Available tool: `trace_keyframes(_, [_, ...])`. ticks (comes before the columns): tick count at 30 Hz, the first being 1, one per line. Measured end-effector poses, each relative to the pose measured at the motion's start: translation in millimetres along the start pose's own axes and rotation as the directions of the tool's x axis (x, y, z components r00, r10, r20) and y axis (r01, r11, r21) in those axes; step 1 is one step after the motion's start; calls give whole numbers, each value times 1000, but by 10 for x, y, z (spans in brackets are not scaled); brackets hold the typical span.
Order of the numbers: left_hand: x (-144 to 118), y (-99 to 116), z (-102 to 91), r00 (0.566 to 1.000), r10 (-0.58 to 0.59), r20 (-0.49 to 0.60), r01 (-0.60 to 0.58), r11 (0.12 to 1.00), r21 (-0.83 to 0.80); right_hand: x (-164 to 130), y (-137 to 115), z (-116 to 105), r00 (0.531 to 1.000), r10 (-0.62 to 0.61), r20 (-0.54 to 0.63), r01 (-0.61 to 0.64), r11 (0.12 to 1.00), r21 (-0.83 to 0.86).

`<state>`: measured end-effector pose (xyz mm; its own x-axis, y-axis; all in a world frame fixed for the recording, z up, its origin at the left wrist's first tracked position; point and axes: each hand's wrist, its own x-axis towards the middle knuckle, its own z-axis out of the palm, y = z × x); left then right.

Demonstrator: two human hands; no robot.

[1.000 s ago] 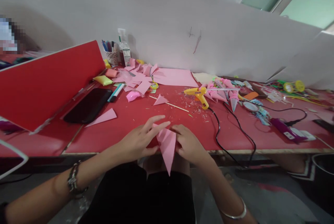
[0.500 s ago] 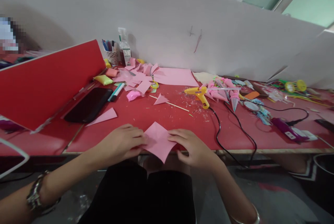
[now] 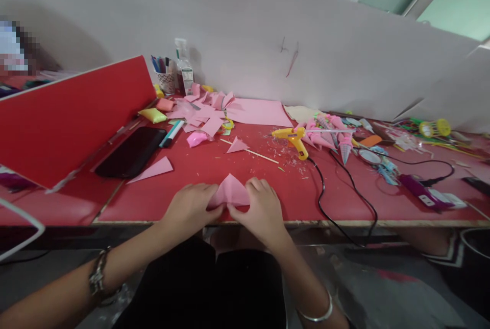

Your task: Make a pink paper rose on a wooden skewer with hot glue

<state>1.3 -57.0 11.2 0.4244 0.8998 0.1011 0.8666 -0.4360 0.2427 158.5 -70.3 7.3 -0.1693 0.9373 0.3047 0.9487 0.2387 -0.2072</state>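
Observation:
A sheet of pink paper [image 3: 230,189] is bent over at the table's front edge, its upper corner pointing away from me. My left hand [image 3: 194,205] grips its left side, thumb towards the near middle. On the right side, my right hand [image 3: 262,207] holds the paper with the thumb close to the left one and the fingers curled on top. Beyond the hands, a small pink paper piece [image 3: 237,145] lies across a thin wooden stick [image 3: 262,156]. A pointed pink paper piece [image 3: 153,169] rests to the left.
A yellow glue gun [image 3: 293,140] with a black cord lies right of centre, beside pink cones [image 3: 329,132]. A black phone [image 3: 131,152], markers [image 3: 171,134] and pink paper scraps [image 3: 202,114] are at left. A purple power strip [image 3: 423,192] sits at right.
The paper's near corner, which hung towards me, has been folded up and away. Both hands have closed in on the paper, thumbs now nearly together at its near edge.

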Motion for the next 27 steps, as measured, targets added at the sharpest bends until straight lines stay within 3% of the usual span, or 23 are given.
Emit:
trace_keyframes(7, [-21, -8, -21, 1000, -6, 6, 6, 999, -31, 28, 82, -39, 998, 26, 65, -27, 1000, 15])
trace_keyframes(14, [-100, -212, 97, 981, 65, -185, -85, 991, -104, -11, 277, -113, 995, 51, 86, -62, 990, 130])
trace_keyframes(22, [-168, -319, 92, 985, 84, -151, -105, 985, -139, -65, 432, -148, 992, 39, 121, -64, 975, 213])
trace_keyframes(27, [-161, -313, 97, 979, 95, -183, -122, 982, -141, -116, 501, -121, 999, -3, 48, -8, 977, 215])
